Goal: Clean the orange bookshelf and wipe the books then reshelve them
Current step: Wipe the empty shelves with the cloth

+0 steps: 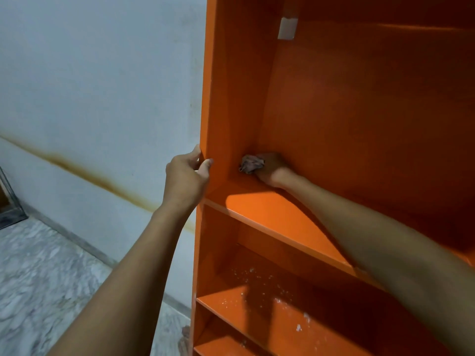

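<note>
Cloth (252, 163) gripped — right hand (271, 168), bookshelf (334, 111) corner.

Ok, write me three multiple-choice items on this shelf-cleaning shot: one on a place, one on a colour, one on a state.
1. Where is the cloth?
A. on the floor
B. in the back left corner of the upper shelf
C. on the speckled lower shelf

2. What colour is the bookshelf?
A. orange
B. white
C. green

3. What is the left hand doing?
A. hanging free
B. holding a book
C. gripping the left side panel

Answers:
1 B: the right hand holds it bunched in that corner.
2 A: every panel and shelf in view is orange.
3 C: its fingers and thumb pinch the panel's front edge.
</note>
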